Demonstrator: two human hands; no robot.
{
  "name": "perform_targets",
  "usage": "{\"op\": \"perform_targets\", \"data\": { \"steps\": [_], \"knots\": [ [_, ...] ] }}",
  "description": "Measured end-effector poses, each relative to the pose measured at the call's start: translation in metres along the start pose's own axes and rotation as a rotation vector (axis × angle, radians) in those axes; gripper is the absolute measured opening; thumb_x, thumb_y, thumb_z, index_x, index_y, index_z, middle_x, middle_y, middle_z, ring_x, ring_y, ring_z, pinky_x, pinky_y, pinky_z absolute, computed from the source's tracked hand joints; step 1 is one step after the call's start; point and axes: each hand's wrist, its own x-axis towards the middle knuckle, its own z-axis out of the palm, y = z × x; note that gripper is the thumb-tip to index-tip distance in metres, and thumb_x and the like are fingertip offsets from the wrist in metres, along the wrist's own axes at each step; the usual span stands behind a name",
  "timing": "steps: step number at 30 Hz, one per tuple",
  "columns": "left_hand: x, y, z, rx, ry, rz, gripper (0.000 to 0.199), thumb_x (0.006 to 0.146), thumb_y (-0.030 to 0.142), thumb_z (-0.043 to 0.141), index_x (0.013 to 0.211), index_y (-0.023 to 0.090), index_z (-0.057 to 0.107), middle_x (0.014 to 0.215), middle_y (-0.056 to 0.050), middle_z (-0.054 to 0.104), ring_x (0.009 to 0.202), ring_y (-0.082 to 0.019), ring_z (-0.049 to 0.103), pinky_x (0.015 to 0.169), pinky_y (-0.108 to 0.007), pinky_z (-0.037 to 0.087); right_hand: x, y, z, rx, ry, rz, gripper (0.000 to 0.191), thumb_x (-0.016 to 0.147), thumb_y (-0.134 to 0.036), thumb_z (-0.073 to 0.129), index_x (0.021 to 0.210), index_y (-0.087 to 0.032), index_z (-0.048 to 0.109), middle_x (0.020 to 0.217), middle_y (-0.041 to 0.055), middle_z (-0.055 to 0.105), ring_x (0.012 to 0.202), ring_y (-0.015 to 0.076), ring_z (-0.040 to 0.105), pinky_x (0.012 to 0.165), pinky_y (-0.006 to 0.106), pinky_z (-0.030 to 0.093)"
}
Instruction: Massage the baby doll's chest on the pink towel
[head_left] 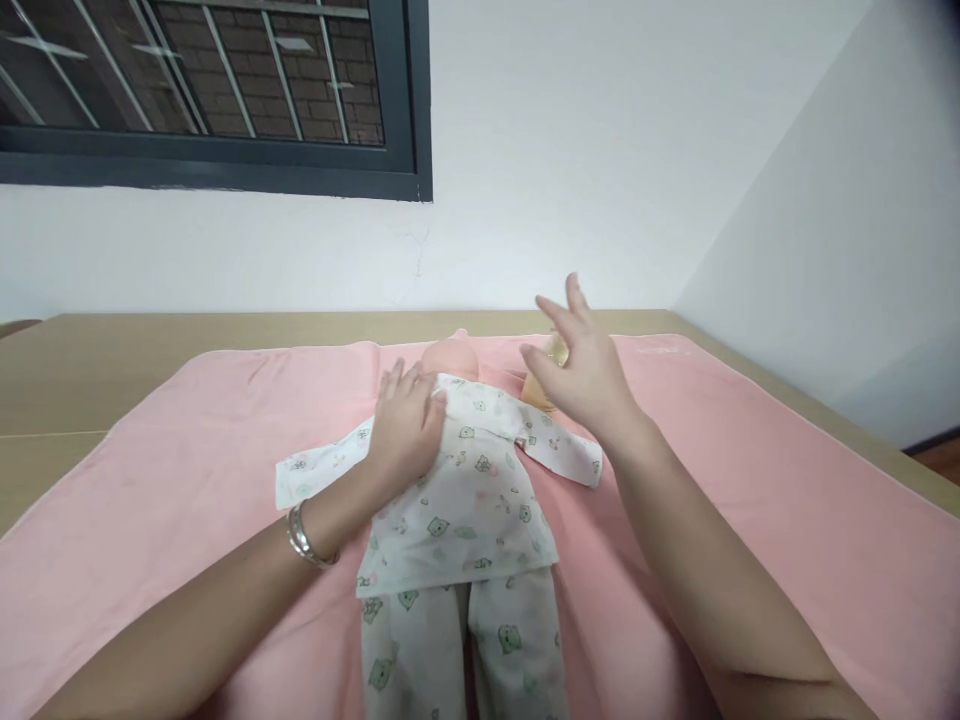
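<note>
A small white printed top point(480, 500) lies spread on a pink cloth point(247, 420), its sleeves out to both sides. Matching trousers point(517, 640) extend below its hem. My left hand point(407, 425) rests flat on the upper left of the top, fingers extended, holding nothing. Just above the collar shows a rounded, skin-coloured object point(451, 358), partly hidden. My right hand point(581, 365) is raised above the right sleeve, its fingers apart. Behind that hand, a yellowish object with a shiny top point(538, 393) is partly covered from view.
The pink cloth covers much of a wooden table point(112, 370). A white wall point(562, 180) stands behind it, with a dark-framed, barred window point(409, 120) at the upper left. Another wall point(847, 250) rises on the right.
</note>
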Motion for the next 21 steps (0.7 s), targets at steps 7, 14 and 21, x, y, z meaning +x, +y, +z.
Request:
{"op": "perform_targets", "data": {
  "steps": [7,14,21],
  "knots": [
    [0.046,0.088,0.015,-0.974,-0.211,-0.196,0.054,0.099,0.046,0.031,0.142,0.019,0.048,0.157,-0.005,0.038,0.149,-0.020,0.030,0.125,-0.035,0.022,0.020,0.045,0.011,-0.191,0.043,-0.051,0.069,0.087,-0.037,0.053,0.148,-0.011,0.036,0.163,0.0203,0.015,0.153,0.0342,0.008,0.119,0.064,0.014],
    [0.102,0.113,0.032,-1.735,-0.428,-0.479,0.068,0.100,0.053,0.018,0.151,0.009,0.029,0.152,-0.016,0.044,0.142,-0.020,0.042,0.115,-0.031,0.040,0.022,0.053,0.032,-0.270,-0.034,-0.006,0.056,0.095,-0.034,0.037,0.138,-0.001,0.049,0.151,0.0248,0.041,0.144,0.0339,0.035,0.120,0.058,0.018],
    [0.097,0.109,0.030,-1.778,-0.384,-0.731,0.065,0.100,0.048,0.025,0.146,0.003,0.035,0.136,-0.022,0.057,0.126,-0.023,0.059,0.098,-0.028,0.054,0.021,0.057,0.046,-0.315,0.146,0.013,0.042,0.091,-0.028,0.042,0.121,-0.010,0.065,0.131,0.0162,0.064,0.127,0.0323,0.054,0.117,0.057,0.024]
  ]
}}
